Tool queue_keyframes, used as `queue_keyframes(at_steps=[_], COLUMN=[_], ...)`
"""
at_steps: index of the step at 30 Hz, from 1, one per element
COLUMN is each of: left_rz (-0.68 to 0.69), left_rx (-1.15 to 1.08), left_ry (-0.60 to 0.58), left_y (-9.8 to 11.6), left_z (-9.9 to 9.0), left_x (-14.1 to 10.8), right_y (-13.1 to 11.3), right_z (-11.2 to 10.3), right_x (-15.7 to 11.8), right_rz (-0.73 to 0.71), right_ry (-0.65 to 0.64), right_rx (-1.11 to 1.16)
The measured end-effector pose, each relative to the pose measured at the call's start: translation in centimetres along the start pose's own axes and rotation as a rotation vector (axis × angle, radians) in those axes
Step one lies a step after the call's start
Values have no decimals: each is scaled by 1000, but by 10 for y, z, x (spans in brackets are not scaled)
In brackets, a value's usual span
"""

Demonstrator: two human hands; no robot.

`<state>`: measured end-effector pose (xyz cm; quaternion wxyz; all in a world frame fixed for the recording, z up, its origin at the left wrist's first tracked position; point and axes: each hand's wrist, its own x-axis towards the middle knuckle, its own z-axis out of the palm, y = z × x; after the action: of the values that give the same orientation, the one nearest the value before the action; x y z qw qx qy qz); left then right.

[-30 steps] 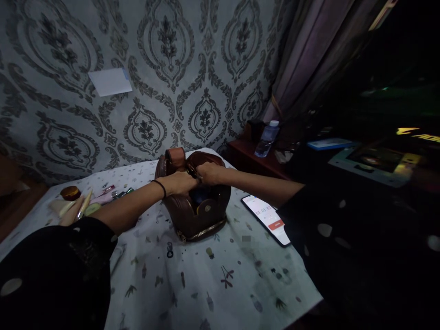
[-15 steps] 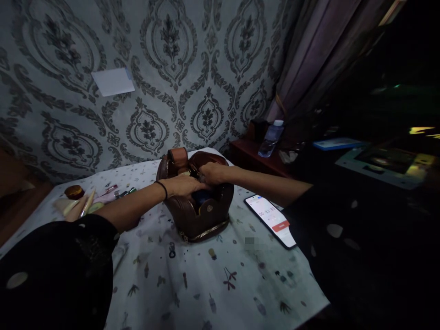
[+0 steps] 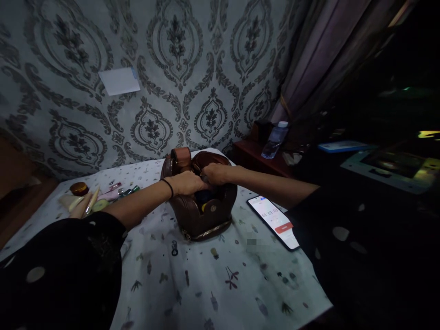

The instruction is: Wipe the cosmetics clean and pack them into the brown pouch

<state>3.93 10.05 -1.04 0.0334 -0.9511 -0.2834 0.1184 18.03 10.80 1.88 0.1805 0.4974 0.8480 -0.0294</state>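
A dark brown handbag (image 3: 202, 224) with a tan strap (image 3: 181, 156) stands unzipped on the patterned white cloth (image 3: 192, 284). Both hands reach into its mouth, close together. My left hand (image 3: 188, 183), with a black band at the wrist, has its fingers curled down inside the opening. Beside it, my right hand (image 3: 216, 174) is closed in a fist-like grip near the far rim. The fingertips of both are hidden, and I cannot make out what they hold. Something dark blue (image 3: 203, 196) shows inside the bag below the hands.
Left of the bag lie several cosmetic tubes (image 3: 90, 201) and a round amber jar (image 3: 79, 188). A lit phone (image 3: 275, 222) showing a timer rests under my right forearm. A water bottle (image 3: 275, 140) stands on a dark red surface (image 3: 250, 155) at the back right, near the patterned wall.
The view has shifted slightly, so everything sits a little further right. My left hand has its fingers drawn in more and is closer to the right hand inside the bag.
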Motion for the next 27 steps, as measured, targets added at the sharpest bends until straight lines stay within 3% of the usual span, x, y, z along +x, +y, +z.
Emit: queue_keyframes(at_steps=[7,11,17,22,27], left_rz=[-15,-33,-136,-326,-371], left_rx=[-14,-154,-357,-201,-168], left_ry=[-66,-110,-100,9,-30], left_y=[0,-2,-14,-14,-7], left_z=[-4,-14,-22,-15,-19], left_x=[0,-3,-1,9,11], right_y=[0,1,13,16,10], right_z=[-2,-10,-19,-14,-7], right_x=[0,-6,-10,-16,-26], right_rz=[26,25,-49,-53,-49], right_ry=[59,76,285,332,311], right_rx=[33,23,13,4,29])
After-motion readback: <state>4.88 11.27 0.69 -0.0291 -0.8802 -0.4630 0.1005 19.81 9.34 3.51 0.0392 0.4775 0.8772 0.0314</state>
